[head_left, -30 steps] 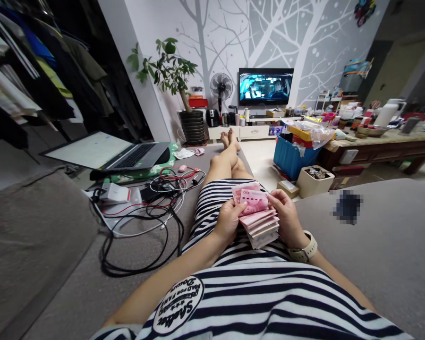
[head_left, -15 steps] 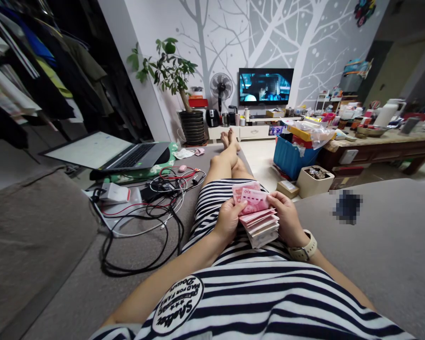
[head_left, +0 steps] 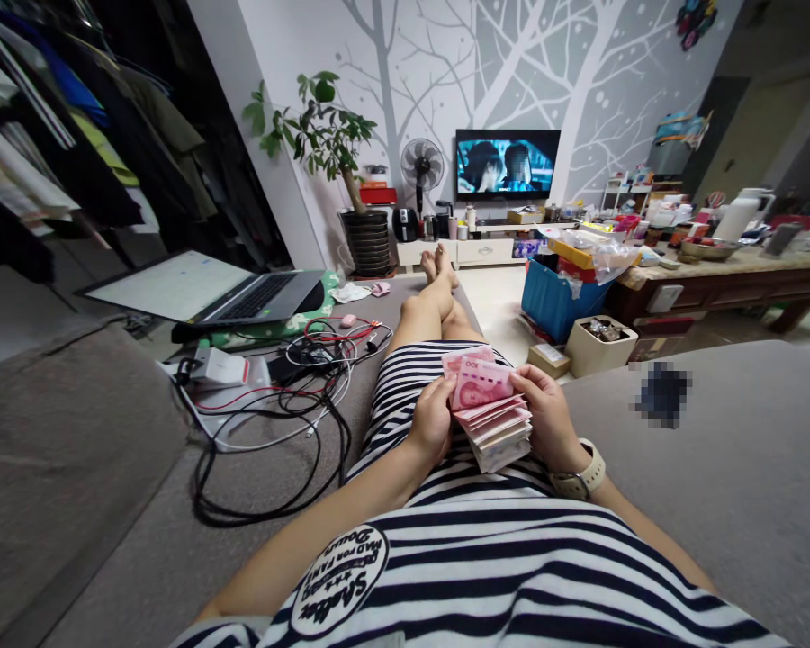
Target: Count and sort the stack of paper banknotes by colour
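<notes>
A thick wad of pink banknotes (head_left: 494, 416) is held above my lap, folded over so that its lower part hangs toward me in layers. The uppermost note stands up with its printed face and the number 100 showing. My left hand (head_left: 433, 418) is closed around the wad's left side, its thumb at the edge of the top note. On the other side, my right hand (head_left: 545, 409) pinches the top note's right corner between thumb and fingers. Some of the left fingers are hidden behind the notes. A pale watch (head_left: 584, 477) is on my right wrist.
Left on the grey sofa (head_left: 141, 540) lie tangled cables (head_left: 270, 468) and an open laptop (head_left: 243, 292) on a green cushion. To the right stand a blue bin (head_left: 557, 301), a cream bin (head_left: 600, 346) and a cluttered table (head_left: 729, 279). A television (head_left: 506, 165) is on ahead.
My left thumb has drawn back from the face of the top note to its left edge, and more of the printed portrait shows. The television picture differs.
</notes>
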`<state>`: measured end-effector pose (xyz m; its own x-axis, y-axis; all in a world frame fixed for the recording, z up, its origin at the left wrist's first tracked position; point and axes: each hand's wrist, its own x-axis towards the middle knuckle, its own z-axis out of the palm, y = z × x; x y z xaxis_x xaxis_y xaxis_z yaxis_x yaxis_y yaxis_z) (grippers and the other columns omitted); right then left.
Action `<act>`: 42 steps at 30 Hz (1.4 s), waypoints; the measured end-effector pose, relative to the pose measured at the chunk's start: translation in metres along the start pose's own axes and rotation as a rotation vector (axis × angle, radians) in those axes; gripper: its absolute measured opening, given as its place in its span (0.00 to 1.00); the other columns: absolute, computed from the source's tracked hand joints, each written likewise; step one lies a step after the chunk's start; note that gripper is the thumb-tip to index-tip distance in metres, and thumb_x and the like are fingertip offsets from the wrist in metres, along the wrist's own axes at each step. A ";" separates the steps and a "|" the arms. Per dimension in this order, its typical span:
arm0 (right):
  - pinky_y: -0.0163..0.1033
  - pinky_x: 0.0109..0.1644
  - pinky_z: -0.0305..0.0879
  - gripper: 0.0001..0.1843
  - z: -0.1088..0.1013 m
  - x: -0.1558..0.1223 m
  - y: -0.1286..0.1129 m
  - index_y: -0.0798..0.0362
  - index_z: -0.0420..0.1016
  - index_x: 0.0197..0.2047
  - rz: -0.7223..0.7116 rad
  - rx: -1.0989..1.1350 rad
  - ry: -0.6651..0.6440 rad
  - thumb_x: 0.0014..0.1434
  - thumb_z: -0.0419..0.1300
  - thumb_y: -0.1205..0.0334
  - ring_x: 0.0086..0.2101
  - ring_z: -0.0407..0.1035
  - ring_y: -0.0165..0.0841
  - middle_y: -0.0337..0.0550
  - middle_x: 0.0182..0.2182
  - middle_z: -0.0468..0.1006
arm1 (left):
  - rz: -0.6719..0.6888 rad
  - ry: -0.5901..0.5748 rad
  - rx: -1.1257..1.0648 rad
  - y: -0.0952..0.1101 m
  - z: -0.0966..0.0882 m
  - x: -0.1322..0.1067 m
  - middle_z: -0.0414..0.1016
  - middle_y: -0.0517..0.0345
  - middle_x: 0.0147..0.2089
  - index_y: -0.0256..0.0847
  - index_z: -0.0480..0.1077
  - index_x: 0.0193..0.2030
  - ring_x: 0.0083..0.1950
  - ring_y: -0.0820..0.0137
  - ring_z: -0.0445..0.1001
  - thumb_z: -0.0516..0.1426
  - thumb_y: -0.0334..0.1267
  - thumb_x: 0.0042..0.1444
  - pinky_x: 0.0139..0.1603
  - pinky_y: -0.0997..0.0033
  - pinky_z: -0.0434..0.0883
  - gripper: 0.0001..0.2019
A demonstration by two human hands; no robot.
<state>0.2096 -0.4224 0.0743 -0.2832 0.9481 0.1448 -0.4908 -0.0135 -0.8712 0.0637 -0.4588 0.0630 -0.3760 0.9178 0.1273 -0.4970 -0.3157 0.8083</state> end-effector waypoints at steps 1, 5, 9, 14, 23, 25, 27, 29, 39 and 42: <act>0.32 0.24 0.52 0.14 0.001 0.000 0.000 0.52 0.71 0.27 -0.004 0.002 0.000 0.46 0.71 0.55 0.20 0.57 0.25 0.31 0.20 0.67 | 0.005 0.002 0.006 0.000 0.000 0.000 0.79 0.56 0.30 0.37 0.75 0.29 0.35 0.65 0.77 0.65 0.45 0.45 0.45 0.63 0.73 0.12; 0.33 0.25 0.55 0.14 0.002 -0.002 -0.002 0.51 0.70 0.26 -0.019 -0.006 -0.001 0.45 0.71 0.55 0.21 0.59 0.26 0.32 0.20 0.68 | 0.009 0.007 0.022 0.000 0.000 -0.001 0.79 0.56 0.30 0.38 0.76 0.29 0.36 0.65 0.77 0.65 0.45 0.44 0.44 0.63 0.73 0.12; 0.34 0.23 0.52 0.15 0.002 -0.002 -0.002 0.51 0.70 0.25 -0.049 -0.067 -0.033 0.51 0.67 0.51 0.19 0.55 0.26 0.34 0.19 0.70 | -0.009 0.000 0.021 -0.001 -0.002 -0.001 0.79 0.57 0.30 0.38 0.75 0.29 0.38 0.63 0.78 0.66 0.45 0.44 0.46 0.62 0.73 0.12; 0.35 0.27 0.56 0.15 -0.001 -0.001 -0.001 0.51 0.70 0.25 -0.086 -0.091 -0.068 0.51 0.68 0.50 0.22 0.60 0.28 0.35 0.20 0.71 | -0.050 -0.029 -0.009 0.001 0.001 -0.003 0.80 0.54 0.33 0.38 0.76 0.33 0.42 0.59 0.79 0.68 0.45 0.42 0.50 0.57 0.72 0.15; 0.34 0.27 0.55 0.18 -0.001 0.002 0.001 0.50 0.70 0.31 -0.052 -0.097 0.008 0.46 0.71 0.50 0.23 0.59 0.28 0.32 0.23 0.69 | -0.088 -0.121 0.039 0.003 -0.001 -0.005 0.82 0.49 0.39 0.37 0.77 0.38 0.45 0.56 0.79 0.68 0.41 0.42 0.51 0.57 0.72 0.16; 0.35 0.28 0.56 0.18 0.000 0.002 0.001 0.50 0.70 0.30 -0.027 -0.083 -0.013 0.46 0.71 0.49 0.24 0.60 0.28 0.33 0.23 0.69 | -0.088 -0.125 0.047 0.003 -0.001 -0.005 0.82 0.49 0.39 0.37 0.77 0.39 0.44 0.57 0.79 0.68 0.40 0.42 0.50 0.57 0.72 0.16; 0.35 0.28 0.55 0.18 0.001 0.001 -0.001 0.51 0.69 0.28 -0.010 -0.081 -0.025 0.46 0.71 0.49 0.23 0.58 0.28 0.33 0.22 0.67 | -0.091 -0.131 0.061 0.003 -0.001 -0.006 0.82 0.49 0.39 0.36 0.77 0.40 0.43 0.57 0.80 0.68 0.40 0.42 0.50 0.57 0.72 0.17; 0.34 0.27 0.54 0.19 0.001 0.000 -0.001 0.52 0.68 0.25 0.001 -0.083 -0.022 0.45 0.72 0.49 0.22 0.56 0.27 0.32 0.20 0.66 | -0.094 -0.132 0.066 0.004 -0.001 -0.006 0.82 0.50 0.38 0.36 0.77 0.40 0.43 0.58 0.80 0.69 0.40 0.42 0.50 0.57 0.72 0.17; 0.34 0.26 0.51 0.19 0.003 -0.001 -0.004 0.51 0.68 0.24 -0.017 -0.080 -0.007 0.45 0.71 0.49 0.20 0.53 0.26 0.31 0.19 0.64 | -0.015 0.015 0.001 0.001 0.000 -0.002 0.79 0.58 0.28 0.38 0.74 0.28 0.35 0.64 0.77 0.67 0.45 0.43 0.44 0.63 0.72 0.13; 0.34 0.26 0.52 0.18 0.002 -0.001 -0.004 0.51 0.68 0.24 -0.026 -0.076 -0.015 0.46 0.70 0.50 0.21 0.54 0.27 0.32 0.19 0.65 | -0.013 0.026 0.005 0.002 0.000 -0.002 0.78 0.60 0.27 0.38 0.74 0.27 0.33 0.67 0.76 0.67 0.44 0.43 0.42 0.66 0.71 0.12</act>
<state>0.2099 -0.4243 0.0786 -0.2844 0.9428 0.1742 -0.4340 0.0354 -0.9002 0.0634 -0.4611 0.0644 -0.3896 0.9153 0.1023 -0.4980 -0.3027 0.8126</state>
